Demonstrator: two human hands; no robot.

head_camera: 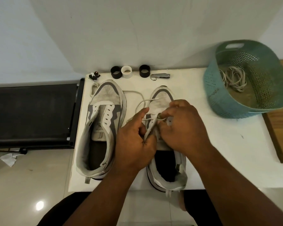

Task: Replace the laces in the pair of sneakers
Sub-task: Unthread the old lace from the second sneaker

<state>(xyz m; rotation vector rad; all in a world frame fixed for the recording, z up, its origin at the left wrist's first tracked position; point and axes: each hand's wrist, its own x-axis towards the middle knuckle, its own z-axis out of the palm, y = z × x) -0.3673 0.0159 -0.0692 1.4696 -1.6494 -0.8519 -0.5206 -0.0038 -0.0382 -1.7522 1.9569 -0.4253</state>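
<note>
On table (219, 144): two sneakers (101, 128), three rings (127, 72), one basket (219, 95); left hand (134, 144) and right hand (181, 128) both pinching one lace (149, 128).

home, tiled floor (31, 185), laundry basket (245, 88)

- Right of the laced sneaker (167, 160), you have bare worktop (227, 152) to pass over.
- Far right, the basket (235, 98) blocks you.
- Far edge: rings (128, 71) crowd your reach.
</note>
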